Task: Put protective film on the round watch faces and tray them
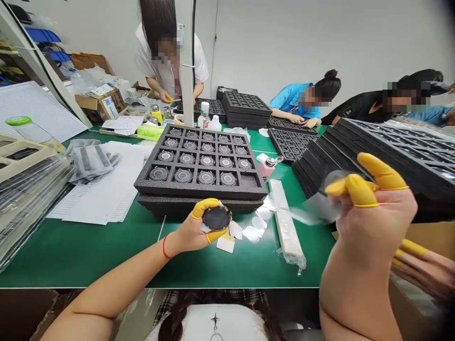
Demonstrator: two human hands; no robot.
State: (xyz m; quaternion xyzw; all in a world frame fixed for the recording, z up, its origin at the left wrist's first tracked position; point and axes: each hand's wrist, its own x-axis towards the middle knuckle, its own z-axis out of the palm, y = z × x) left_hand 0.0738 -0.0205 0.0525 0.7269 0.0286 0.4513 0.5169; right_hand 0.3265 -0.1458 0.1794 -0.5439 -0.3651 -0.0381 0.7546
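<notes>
My left hand, with yellow finger cots, grips a round watch head by its edges, its dark face turned towards me. It hangs just in front of a black foam tray, where rows of similar round watch heads lie in square compartments. To the right, my right hand is raised above the bench, also in yellow finger cots. Thumb and fingers pinch a piece of clear film, smeared by motion. Below and between the hands lie round clear stickers and a small white card.
A plastic-wrapped white bar lies on the green bench. Behind it stands a pink pump bottle. Stacked black trays rise at right, near another person's hand. Papers and plastic pouches cover the left. Several co-workers sit or stand opposite.
</notes>
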